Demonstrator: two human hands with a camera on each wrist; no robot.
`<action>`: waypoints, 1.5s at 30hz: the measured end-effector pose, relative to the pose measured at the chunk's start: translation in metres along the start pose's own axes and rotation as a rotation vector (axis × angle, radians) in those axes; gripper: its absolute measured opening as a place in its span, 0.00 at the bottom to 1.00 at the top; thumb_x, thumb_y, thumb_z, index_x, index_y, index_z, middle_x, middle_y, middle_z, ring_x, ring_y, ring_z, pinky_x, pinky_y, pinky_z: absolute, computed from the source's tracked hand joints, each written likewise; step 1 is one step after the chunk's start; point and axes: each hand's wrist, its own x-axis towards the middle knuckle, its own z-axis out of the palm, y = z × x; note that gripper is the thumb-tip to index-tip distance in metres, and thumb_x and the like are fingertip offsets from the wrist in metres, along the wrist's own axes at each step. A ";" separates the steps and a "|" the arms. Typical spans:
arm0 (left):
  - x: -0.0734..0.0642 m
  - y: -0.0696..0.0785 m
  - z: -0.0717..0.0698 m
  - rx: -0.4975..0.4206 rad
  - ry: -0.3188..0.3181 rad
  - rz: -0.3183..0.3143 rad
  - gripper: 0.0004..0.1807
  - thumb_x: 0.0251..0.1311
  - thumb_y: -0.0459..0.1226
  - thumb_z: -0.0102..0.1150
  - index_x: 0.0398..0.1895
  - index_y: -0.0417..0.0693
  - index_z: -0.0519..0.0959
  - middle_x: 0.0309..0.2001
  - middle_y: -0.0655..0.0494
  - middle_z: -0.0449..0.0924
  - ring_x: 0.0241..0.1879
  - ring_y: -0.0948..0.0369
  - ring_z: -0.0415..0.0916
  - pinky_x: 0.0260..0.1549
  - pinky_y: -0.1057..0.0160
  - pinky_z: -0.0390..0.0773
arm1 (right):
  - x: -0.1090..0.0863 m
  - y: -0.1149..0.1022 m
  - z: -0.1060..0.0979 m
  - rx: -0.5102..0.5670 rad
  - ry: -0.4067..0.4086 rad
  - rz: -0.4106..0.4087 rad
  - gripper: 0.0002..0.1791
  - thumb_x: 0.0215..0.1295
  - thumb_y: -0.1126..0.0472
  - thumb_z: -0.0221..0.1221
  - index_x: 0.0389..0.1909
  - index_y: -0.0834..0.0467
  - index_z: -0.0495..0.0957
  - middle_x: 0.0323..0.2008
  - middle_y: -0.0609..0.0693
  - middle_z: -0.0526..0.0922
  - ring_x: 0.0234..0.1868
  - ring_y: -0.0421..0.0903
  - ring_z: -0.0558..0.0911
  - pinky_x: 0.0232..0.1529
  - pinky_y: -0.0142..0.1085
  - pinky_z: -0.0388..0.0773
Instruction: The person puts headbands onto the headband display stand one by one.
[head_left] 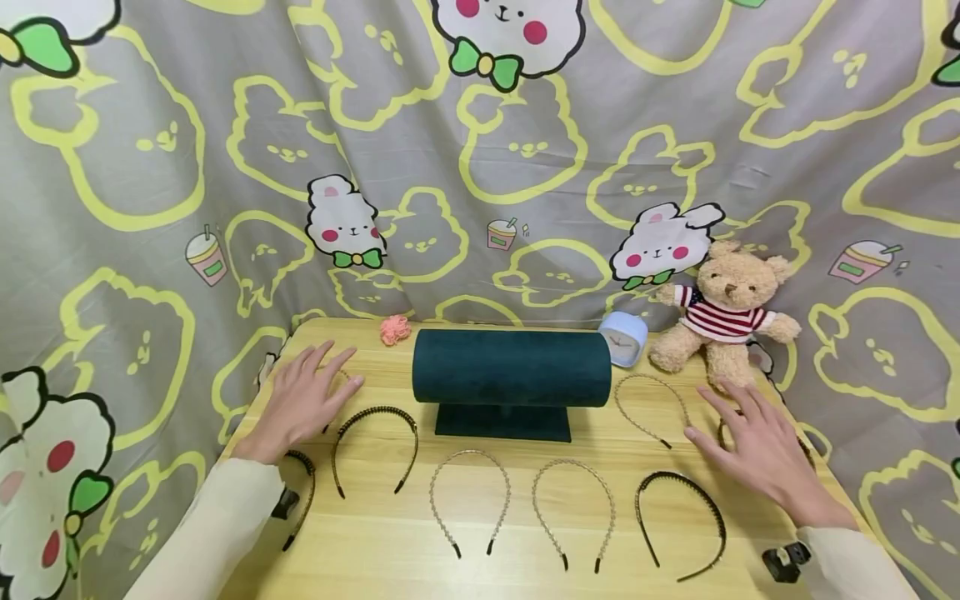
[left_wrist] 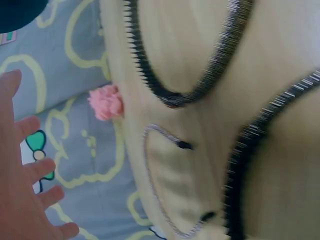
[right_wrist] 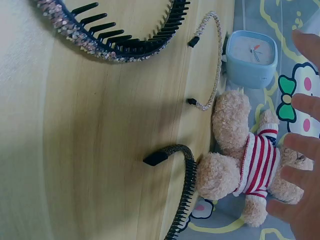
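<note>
My left hand point(head_left: 300, 404) hovers with spread fingers over the table's left side, holding nothing. Below it, a thin headband point(left_wrist: 150, 170) is partly hidden in the head view. Close by lie a dark toothed headband point(head_left: 378, 409) and another dark headband point(head_left: 311, 487), partly covered by the forearm. My right hand point(head_left: 768, 454), also spread and holding nothing, is above a dark headband point(right_wrist: 187, 175) that it mostly hides in the head view. Near it are a thin beaded headband point(head_left: 652, 377) and a black toothed headband point(head_left: 718, 512). Two thin beaded headbands point(head_left: 471, 453) lie front centre.
A dark green padded roll stand point(head_left: 510, 367) occupies the back middle of the wooden table point(head_left: 405, 575). Behind it are a pink fluffy scrunchie point(head_left: 394, 330), a light blue clock point(head_left: 624, 337) and a teddy bear point(head_left: 723, 321). A patterned curtain point(head_left: 420, 158) borders the table.
</note>
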 end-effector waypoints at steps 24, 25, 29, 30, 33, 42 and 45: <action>0.046 0.062 -0.012 -0.510 -0.066 0.224 0.32 0.85 0.54 0.50 0.87 0.73 0.58 0.88 0.56 0.51 0.86 0.46 0.53 0.79 0.27 0.56 | -0.035 -0.007 0.010 0.322 -0.014 -0.117 0.35 0.70 0.63 0.73 0.76 0.54 0.75 0.68 0.58 0.81 0.67 0.17 0.68 0.57 0.15 0.73; 0.047 0.063 -0.012 -0.526 -0.074 0.230 0.33 0.84 0.54 0.52 0.87 0.74 0.58 0.88 0.56 0.51 0.85 0.46 0.54 0.80 0.29 0.57 | -0.037 -0.007 0.012 0.341 -0.020 -0.119 0.35 0.70 0.64 0.73 0.76 0.53 0.75 0.67 0.56 0.82 0.66 0.17 0.69 0.57 0.15 0.73; 0.051 0.069 -0.007 -0.576 -0.101 0.248 0.36 0.82 0.53 0.57 0.87 0.73 0.58 0.88 0.55 0.50 0.83 0.46 0.59 0.81 0.34 0.60 | -0.043 -0.007 0.019 0.401 -0.049 -0.133 0.32 0.70 0.66 0.72 0.73 0.52 0.77 0.65 0.50 0.83 0.64 0.22 0.76 0.54 0.24 0.82; 0.052 0.071 -0.006 -0.590 -0.108 0.253 0.37 0.81 0.52 0.58 0.87 0.71 0.58 0.88 0.54 0.49 0.84 0.45 0.57 0.82 0.35 0.59 | -0.044 -0.007 0.021 0.422 -0.058 -0.136 0.31 0.70 0.67 0.72 0.72 0.53 0.78 0.64 0.49 0.84 0.63 0.23 0.77 0.53 0.27 0.84; 0.053 0.074 -0.003 -0.620 -0.127 0.252 0.38 0.80 0.52 0.61 0.87 0.69 0.58 0.89 0.54 0.48 0.87 0.47 0.50 0.83 0.37 0.59 | -0.047 -0.006 0.025 0.471 -0.076 -0.148 0.27 0.70 0.69 0.71 0.68 0.57 0.80 0.63 0.49 0.85 0.61 0.28 0.81 0.51 0.32 0.87; 0.057 0.080 0.005 -0.660 -0.128 0.257 0.39 0.76 0.52 0.66 0.86 0.69 0.61 0.86 0.57 0.58 0.86 0.51 0.53 0.82 0.36 0.61 | -0.050 -0.004 0.037 0.567 -0.105 -0.199 0.20 0.69 0.73 0.69 0.59 0.57 0.86 0.64 0.42 0.84 0.59 0.26 0.80 0.49 0.27 0.84; 0.058 0.081 0.006 -0.666 -0.129 0.247 0.39 0.75 0.51 0.67 0.85 0.68 0.62 0.84 0.57 0.60 0.85 0.50 0.55 0.82 0.36 0.61 | -0.051 -0.002 0.040 0.593 -0.118 -0.208 0.20 0.69 0.74 0.68 0.57 0.55 0.87 0.63 0.41 0.84 0.61 0.23 0.78 0.48 0.25 0.82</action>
